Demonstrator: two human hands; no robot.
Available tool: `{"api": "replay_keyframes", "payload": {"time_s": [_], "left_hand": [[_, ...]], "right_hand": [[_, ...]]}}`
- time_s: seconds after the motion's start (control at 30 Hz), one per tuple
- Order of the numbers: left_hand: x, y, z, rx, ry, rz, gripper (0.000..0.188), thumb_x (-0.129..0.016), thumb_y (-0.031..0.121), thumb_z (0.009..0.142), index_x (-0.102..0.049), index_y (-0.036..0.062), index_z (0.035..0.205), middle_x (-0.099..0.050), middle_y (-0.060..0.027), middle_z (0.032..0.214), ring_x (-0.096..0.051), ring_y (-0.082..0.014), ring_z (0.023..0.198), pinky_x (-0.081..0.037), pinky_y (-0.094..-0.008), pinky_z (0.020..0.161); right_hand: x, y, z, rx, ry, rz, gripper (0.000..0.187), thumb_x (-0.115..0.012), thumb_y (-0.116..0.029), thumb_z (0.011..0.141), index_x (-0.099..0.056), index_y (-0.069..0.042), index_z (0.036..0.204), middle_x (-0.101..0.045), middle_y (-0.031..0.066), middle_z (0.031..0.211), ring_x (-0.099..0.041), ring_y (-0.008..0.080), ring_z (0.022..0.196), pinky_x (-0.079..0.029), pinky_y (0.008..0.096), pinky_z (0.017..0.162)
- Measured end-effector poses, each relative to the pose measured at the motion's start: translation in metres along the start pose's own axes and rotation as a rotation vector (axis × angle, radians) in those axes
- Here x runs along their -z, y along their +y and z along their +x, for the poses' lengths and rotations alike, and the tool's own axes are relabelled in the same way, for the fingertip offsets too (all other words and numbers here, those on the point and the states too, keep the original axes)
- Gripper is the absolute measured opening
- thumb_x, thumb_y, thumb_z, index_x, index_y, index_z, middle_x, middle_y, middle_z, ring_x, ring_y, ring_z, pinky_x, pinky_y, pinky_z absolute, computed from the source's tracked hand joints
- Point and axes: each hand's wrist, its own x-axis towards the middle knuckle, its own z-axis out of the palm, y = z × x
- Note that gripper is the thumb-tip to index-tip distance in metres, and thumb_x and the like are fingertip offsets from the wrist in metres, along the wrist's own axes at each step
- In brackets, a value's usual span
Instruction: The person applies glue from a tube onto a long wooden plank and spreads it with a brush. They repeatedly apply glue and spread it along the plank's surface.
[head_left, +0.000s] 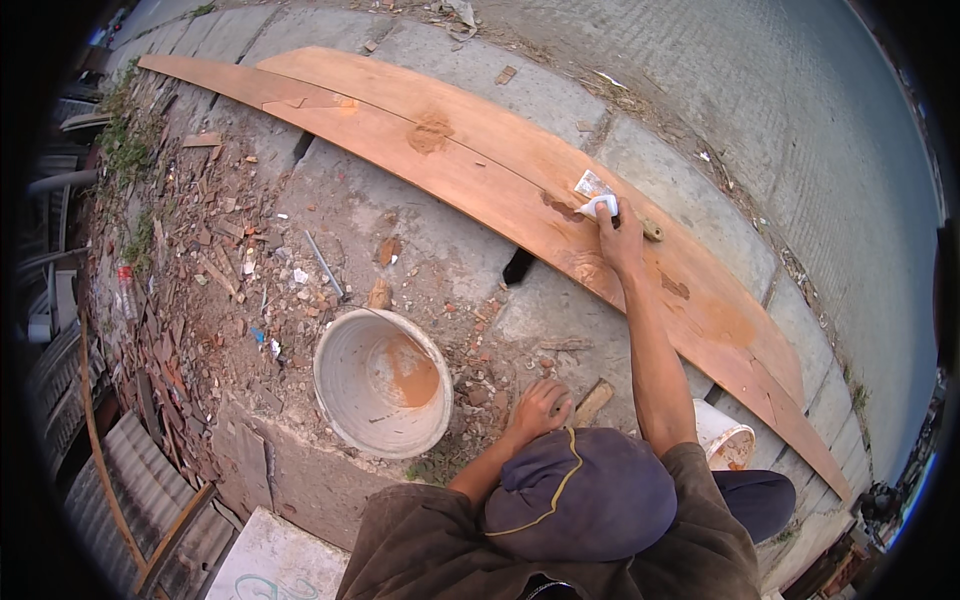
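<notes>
Wooden planks (pixel 480 165) lie on concrete ground | right hand (pixel 620 240) grip closed on white scraper (pixel 598 205), pressed to plank | left hand (pixel 540 408) resting on rubble, grip unclear | white bucket (pixel 382 382) beside it

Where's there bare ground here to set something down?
Free: the concrete slab between the planks and the bucket, and the paving beyond the planks. Crowded: the rubble left of the bucket, and the ground around the left hand.
</notes>
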Motion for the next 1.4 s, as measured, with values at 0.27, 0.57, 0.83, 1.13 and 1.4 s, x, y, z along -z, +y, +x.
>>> {"api": "replay_keyframes", "payload": {"time_s": [0.27,0.57,0.83,1.13,1.4], "left_hand": [[0.000,0.000,0.001,-0.011,0.011,-0.008,0.024,-0.072,0.019,0.084,-0.068,0.0039,0.103,-0.067,-0.0123,0.106,-0.063,-0.0326,0.102,-0.049,-0.0436,0.091],[0.003,0.002,0.001,0.001,0.007,0.004,0.025,-0.071,0.016,0.085,-0.069,0.0030,0.106,-0.069,-0.0133,0.107,-0.064,-0.0335,0.105,-0.049,-0.0442,0.093],[0.006,0.006,0.003,-0.002,0.017,-0.005,0.024,-0.072,0.018,0.084,-0.069,0.0040,0.104,-0.068,-0.0128,0.106,-0.064,-0.0332,0.103,-0.049,-0.0443,0.091],[0.002,0.001,-0.001,0.022,-0.003,-0.006,0.025,-0.071,0.018,0.086,-0.068,0.0038,0.106,-0.068,-0.0128,0.108,-0.063,-0.0330,0.107,-0.048,-0.0444,0.095],[0.002,0.000,0.000,0.016,-0.003,-0.003,0.025,-0.071,0.018,0.085,-0.068,0.0036,0.106,-0.068,-0.0129,0.109,-0.063,-0.0330,0.106,-0.048,-0.0445,0.094]], "right_hand": [[-0.007,-0.004,0.006,0.034,-0.010,-0.015,0.033,-0.062,-0.033,0.099,-0.061,0.000,0.104,-0.069,0.0198,0.094,-0.066,0.0304,0.085,-0.050,0.0413,0.077],[-0.018,-0.006,0.015,0.079,-0.026,-0.003,0.034,-0.061,-0.033,0.098,-0.061,0.000,0.106,-0.069,0.0246,0.098,-0.068,0.0388,0.091,-0.050,0.0454,0.080],[-0.025,-0.011,0.022,0.068,-0.061,-0.005,0.036,-0.062,-0.035,0.098,-0.062,0.000,0.108,-0.070,0.0244,0.095,-0.069,0.0379,0.089,-0.051,0.0454,0.078],[-0.034,-0.020,0.024,0.091,-0.048,0.037,0.035,-0.062,-0.032,0.099,-0.061,0.002,0.108,-0.071,0.0234,0.094,-0.071,0.0334,0.084,-0.054,0.0434,0.074],[-0.034,-0.034,0.023,0.025,-0.095,0.069,0.030,-0.062,-0.028,0.099,-0.061,0.000,0.107,-0.071,0.0194,0.091,-0.072,0.0261,0.080,-0.055,0.0399,0.070]]}}
